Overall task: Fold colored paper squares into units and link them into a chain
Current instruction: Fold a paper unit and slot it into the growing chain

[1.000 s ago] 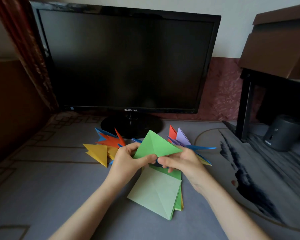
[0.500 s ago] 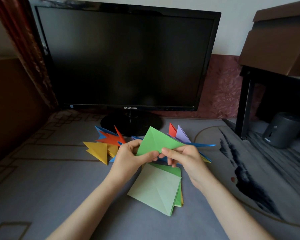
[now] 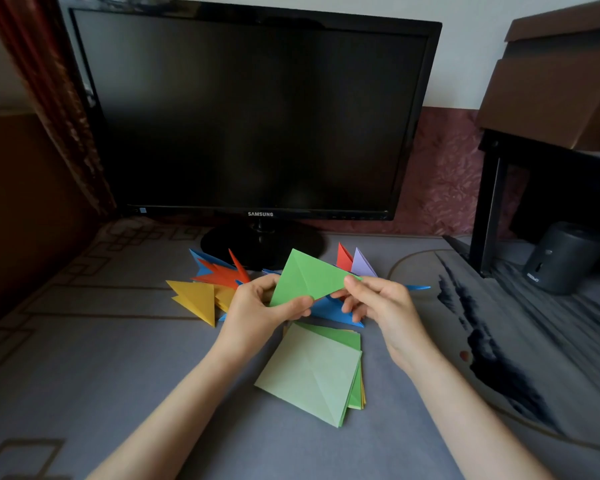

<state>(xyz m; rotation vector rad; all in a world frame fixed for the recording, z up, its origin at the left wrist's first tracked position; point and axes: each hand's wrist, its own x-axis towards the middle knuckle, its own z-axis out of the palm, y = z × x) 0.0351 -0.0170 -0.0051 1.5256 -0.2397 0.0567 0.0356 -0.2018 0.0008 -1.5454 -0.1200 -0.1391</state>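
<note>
Only the arms of the person are in view: the left hand and the right hand, both bare, with nothing but bare arm behind them down to the lower edge of the view. The left forearm and the right forearm are slim and smooth, narrowing at the wrists. The fingers are slender, with rounded tips and faint creases at the knuckles; the nails are too small to make out clearly.

Bare tabletop lies open at left; folded units and monitor block the back, black stand crowds the right
</note>
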